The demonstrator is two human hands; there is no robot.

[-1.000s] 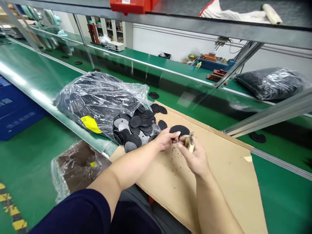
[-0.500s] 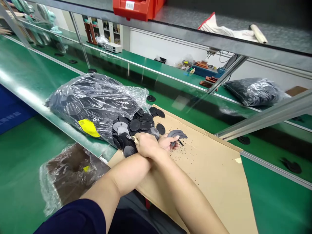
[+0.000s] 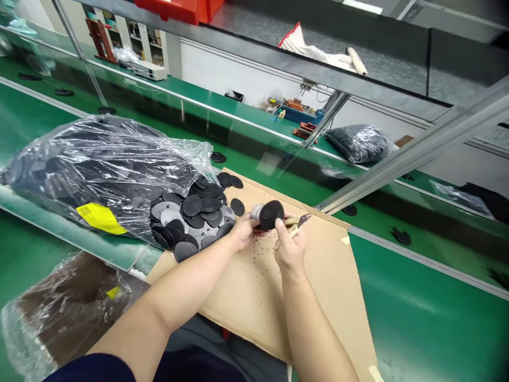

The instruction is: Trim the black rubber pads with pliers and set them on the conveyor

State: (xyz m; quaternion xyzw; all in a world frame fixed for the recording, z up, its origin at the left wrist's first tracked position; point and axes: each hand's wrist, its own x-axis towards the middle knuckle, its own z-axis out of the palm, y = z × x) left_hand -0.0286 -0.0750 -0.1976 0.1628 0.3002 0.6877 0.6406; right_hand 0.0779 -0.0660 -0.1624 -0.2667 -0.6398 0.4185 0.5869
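My left hand (image 3: 244, 233) is closed on a few round discs, one of them grey (image 3: 256, 211). A black disc (image 3: 271, 215) faces me between both hands, pinched at its lower right by the thumb of my right hand (image 3: 291, 245). That same hand also holds pliers with cream handles (image 3: 304, 218), their metal tip pointing right. Left of my hands, a pile of black and grey discs (image 3: 193, 205) spills from the mouth of a clear plastic bag (image 3: 107, 159) with a yellow label.
Cardboard (image 3: 318, 281) covered in small black crumbs lies under my hands. A plastic-lined box (image 3: 67, 297) stands lower left. Overhead runs a shelf (image 3: 254, 40) with a red bin (image 3: 181, 8) and a glove (image 3: 310, 49); a metal post (image 3: 382, 170) slants down at the right.
My arms have uncrossed. My right hand has moved from the pile to the right with the pliers, and a black disc now shows between my hands. The view has shifted right.
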